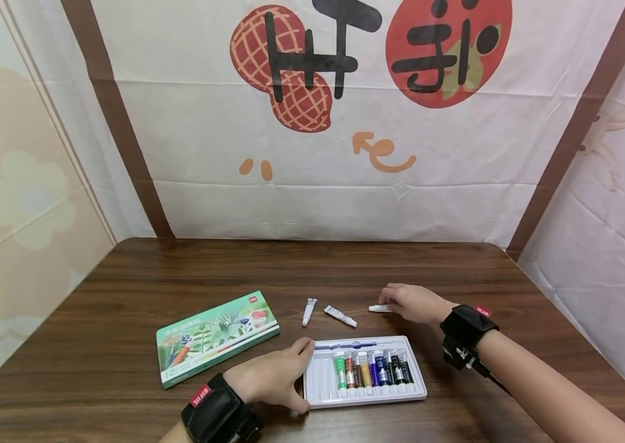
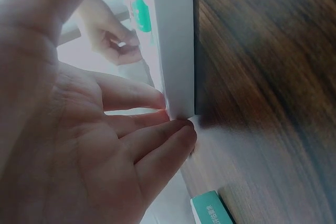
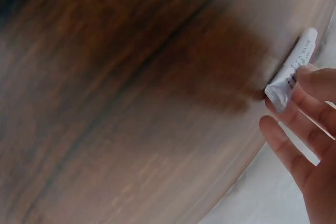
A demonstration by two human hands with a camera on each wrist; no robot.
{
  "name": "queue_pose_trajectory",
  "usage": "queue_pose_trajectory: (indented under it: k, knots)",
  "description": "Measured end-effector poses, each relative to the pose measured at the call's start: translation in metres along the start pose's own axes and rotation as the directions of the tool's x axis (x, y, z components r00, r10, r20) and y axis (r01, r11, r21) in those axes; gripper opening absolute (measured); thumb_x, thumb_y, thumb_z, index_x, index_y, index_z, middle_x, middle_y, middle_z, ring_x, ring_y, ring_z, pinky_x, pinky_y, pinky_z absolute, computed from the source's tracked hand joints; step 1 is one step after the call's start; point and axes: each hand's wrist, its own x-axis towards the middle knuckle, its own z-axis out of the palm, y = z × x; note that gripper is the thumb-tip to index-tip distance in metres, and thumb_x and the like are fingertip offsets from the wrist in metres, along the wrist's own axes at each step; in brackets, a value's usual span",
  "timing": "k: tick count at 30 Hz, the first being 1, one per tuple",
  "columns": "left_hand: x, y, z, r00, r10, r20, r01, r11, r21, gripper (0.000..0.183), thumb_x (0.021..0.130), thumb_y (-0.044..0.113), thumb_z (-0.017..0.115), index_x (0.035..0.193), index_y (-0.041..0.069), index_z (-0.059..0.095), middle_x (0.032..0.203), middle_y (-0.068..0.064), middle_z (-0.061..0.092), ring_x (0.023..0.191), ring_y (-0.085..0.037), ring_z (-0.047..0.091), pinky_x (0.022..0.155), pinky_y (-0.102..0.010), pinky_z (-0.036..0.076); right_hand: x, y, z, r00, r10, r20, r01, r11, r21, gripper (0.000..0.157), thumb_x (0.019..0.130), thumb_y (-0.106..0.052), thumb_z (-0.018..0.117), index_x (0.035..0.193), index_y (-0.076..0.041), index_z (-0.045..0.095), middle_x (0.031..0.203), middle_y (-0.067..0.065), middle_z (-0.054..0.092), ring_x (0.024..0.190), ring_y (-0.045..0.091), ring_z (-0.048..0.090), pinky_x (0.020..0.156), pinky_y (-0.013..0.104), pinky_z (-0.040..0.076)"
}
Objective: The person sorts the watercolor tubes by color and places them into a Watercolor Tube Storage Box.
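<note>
My left hand [image 1: 274, 374] spans the short left side of a white paint tray [image 1: 368, 403], thumb at its near corner and fingers at its far corner. In the left wrist view its fingertips rest against the tray's white side wall [image 2: 177, 40]. Paint tubes in green, brown, ochre, blue and black [image 1: 365, 372] lie side by side in the tray, with its left slots bare. Beyond the tray, my right hand [image 1: 416, 303] pinches a small white paint tube [image 3: 294, 69] between thumb and fingers, low over the table.
Two more white tubes, one upright in view [image 1: 309, 312] and one slanted [image 1: 340, 317], lie behind the tray. A green illustrated paint box [image 1: 218, 338] lies to the left. A thin paintbrush [image 1: 346, 346] sits along the tray's far edge. A printed curtain [image 1: 312, 209] hangs behind the table.
</note>
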Motion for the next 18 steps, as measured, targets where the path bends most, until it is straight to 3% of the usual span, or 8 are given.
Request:
queue_pose_trajectory:
  k: [12,18]
  knots:
    - [0.001,0.0,0.0,1.0,-0.006,-0.008,0.006,1.0,0.006,0.092,0.074,0.031,0.075,0.142,-0.005,0.025,0.146,-0.02,0.021,0.127,-0.027,0.034,0.094,-0.032,0.036,0.008,-0.006,0.0,0.992,-0.118,-0.044,0.111,0.985,-0.132,0.012,0.083,-0.009,0.067,0.094,-0.011,0.065,0.09,0.0,0.056,0.078,0.012,0.056,0.066,0.029,0.047]
    - [0.002,0.0,-0.001,1.0,-0.014,0.015,0.014,1.0,-0.011,0.09,0.076,0.032,0.073,0.143,-0.003,0.025,0.146,-0.019,0.019,0.127,-0.026,0.035,0.094,-0.033,0.036,0.018,-0.029,-0.011,0.959,-0.268,-0.097,0.246,0.951,-0.187,0.014,0.083,-0.008,0.067,0.096,-0.01,0.065,0.087,-0.001,0.057,0.074,0.01,0.057,0.064,0.026,0.048]
